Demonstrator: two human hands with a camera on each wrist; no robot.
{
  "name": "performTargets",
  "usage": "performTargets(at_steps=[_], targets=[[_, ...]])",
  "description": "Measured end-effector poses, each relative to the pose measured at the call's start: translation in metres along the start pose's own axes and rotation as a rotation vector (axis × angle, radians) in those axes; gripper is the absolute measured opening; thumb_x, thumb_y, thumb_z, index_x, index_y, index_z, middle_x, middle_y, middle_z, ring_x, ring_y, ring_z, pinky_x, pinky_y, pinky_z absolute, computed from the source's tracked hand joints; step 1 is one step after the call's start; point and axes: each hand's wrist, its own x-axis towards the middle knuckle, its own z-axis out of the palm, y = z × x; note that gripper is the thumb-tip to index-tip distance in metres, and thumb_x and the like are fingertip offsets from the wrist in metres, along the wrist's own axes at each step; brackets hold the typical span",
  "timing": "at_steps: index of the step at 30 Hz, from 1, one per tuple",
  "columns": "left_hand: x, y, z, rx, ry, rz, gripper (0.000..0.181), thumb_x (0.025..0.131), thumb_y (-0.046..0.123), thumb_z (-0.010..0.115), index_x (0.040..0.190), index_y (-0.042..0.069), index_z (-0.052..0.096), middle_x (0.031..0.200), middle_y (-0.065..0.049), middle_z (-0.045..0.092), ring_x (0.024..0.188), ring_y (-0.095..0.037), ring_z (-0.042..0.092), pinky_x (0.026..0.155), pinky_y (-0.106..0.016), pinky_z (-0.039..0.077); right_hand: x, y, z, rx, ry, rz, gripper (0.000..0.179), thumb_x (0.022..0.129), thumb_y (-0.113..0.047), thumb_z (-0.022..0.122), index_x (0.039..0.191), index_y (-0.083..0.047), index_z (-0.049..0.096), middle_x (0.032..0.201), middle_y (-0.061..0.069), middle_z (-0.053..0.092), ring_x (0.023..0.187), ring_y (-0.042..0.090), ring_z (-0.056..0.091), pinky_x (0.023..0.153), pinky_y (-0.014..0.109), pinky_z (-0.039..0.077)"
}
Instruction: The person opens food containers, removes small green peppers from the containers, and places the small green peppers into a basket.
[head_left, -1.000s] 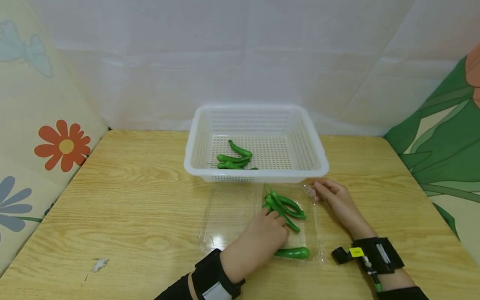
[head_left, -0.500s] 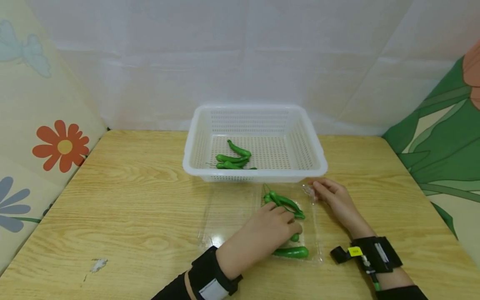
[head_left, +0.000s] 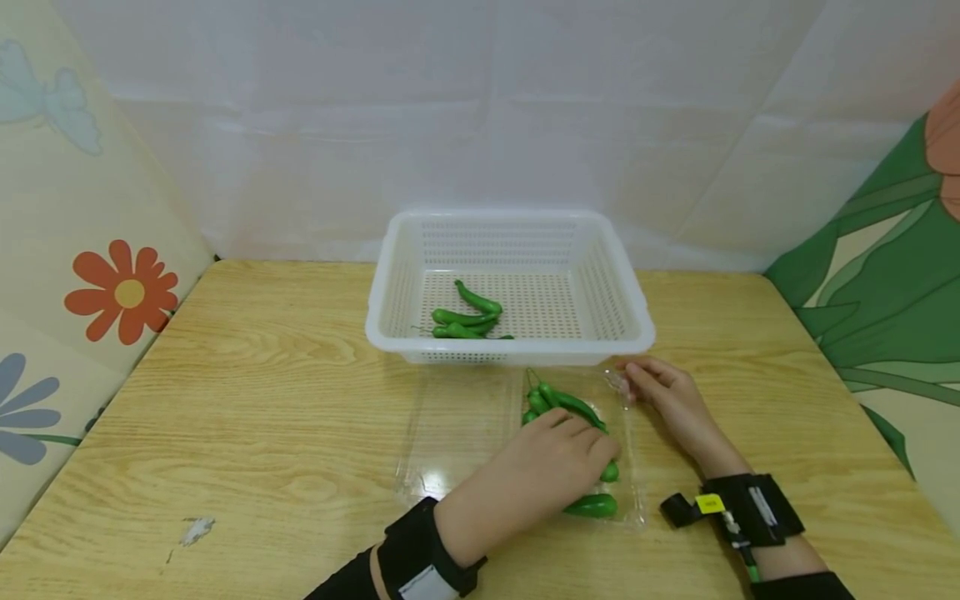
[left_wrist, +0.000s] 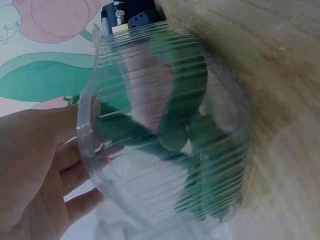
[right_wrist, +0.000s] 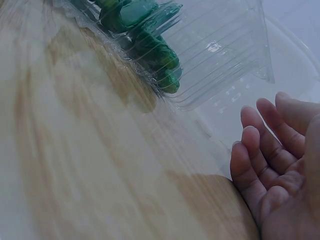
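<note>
A clear plastic clamshell box lies open on the table, with several green chili peppers in its right half. My left hand reaches over that half and grips a green pepper, whose rounded end shows below the fingers. In the left wrist view, the left hand is at the box rim, and ribbed plastic partly blurs the peppers. By the box's far right corner is my right hand. Its fingers are loosely bent and hold nothing in the right wrist view.
Behind the box stands a white perforated basket holding several green peppers. A white sheet hangs at the back. Patterned panels flank the wooden table.
My left hand has shifted to the right within the box, taking the pepper along toward the near right. My right hand stays by the corner. The basket's peppers have not moved.
</note>
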Motion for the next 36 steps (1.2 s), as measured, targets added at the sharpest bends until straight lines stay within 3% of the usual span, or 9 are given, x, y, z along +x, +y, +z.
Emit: performTargets(at_steps=[3,10,22,25,31,36], targets=[[0.000,0.001,-0.001,0.020,0.033,-0.009,0.017,0.102,0.032,0.049,0.107,0.018,0.059,0.107,0.007,0.067,0.103,-0.009,0.062,0.099,-0.026,0.043,0.000,0.000,0.000,0.003,0.001,0.000,0.042,0.105,-0.023,0.051,0.121,0.016,0.056,0.091,-0.005,0.066,0.079,0.005,0.061,0.070,0.018,0.054],[0.000,0.002,-0.009,-0.021,-0.017,-0.002,0.029,0.100,0.029,0.057,0.129,0.024,0.058,0.122,0.007,0.061,0.113,-0.011,0.058,0.101,-0.028,0.044,0.000,0.000,-0.001,0.004,0.001,-0.008,0.034,0.105,-0.022,0.052,0.116,0.008,0.062,0.091,-0.005,0.066,0.079,0.005,0.061,0.070,0.018,0.053],[-0.001,-0.008,-0.013,0.011,-0.029,-0.012,0.037,0.098,0.025,0.061,0.134,0.028,0.059,0.124,0.005,0.059,0.114,-0.011,0.057,0.101,-0.027,0.043,-0.001,0.000,0.000,-0.019,0.006,0.001,0.034,0.104,-0.023,0.052,0.118,0.007,0.062,0.092,-0.007,0.066,0.079,0.004,0.061,0.071,0.018,0.053],[-0.004,-0.015,-0.015,0.002,-0.014,-0.034,0.036,0.096,0.023,0.064,0.131,0.028,0.061,0.125,0.005,0.059,0.116,-0.012,0.056,0.103,-0.028,0.042,-0.001,0.000,0.000,-0.027,0.006,0.005,0.035,0.105,-0.023,0.051,0.118,0.007,0.062,0.091,-0.007,0.066,0.079,0.004,0.060,0.071,0.018,0.053],[-0.008,-0.035,-0.021,-0.001,-0.063,-0.124,0.049,0.092,0.016,0.069,0.138,0.025,0.055,0.130,0.005,0.057,0.122,-0.014,0.053,0.107,-0.032,0.039,0.000,0.000,0.001,-0.016,0.012,-0.006,0.032,0.104,-0.022,0.052,0.116,0.005,0.064,0.090,-0.007,0.067,0.078,0.004,0.061,0.070,0.017,0.053],[-0.012,-0.047,-0.020,0.074,-0.018,-0.182,0.042,0.093,0.015,0.066,0.134,0.020,0.057,0.128,0.005,0.060,0.120,-0.013,0.054,0.104,-0.029,0.040,-0.001,0.000,0.001,-0.003,0.018,-0.020,0.029,0.104,-0.020,0.052,0.114,0.004,0.065,0.089,-0.007,0.067,0.077,0.004,0.061,0.070,0.017,0.053]])
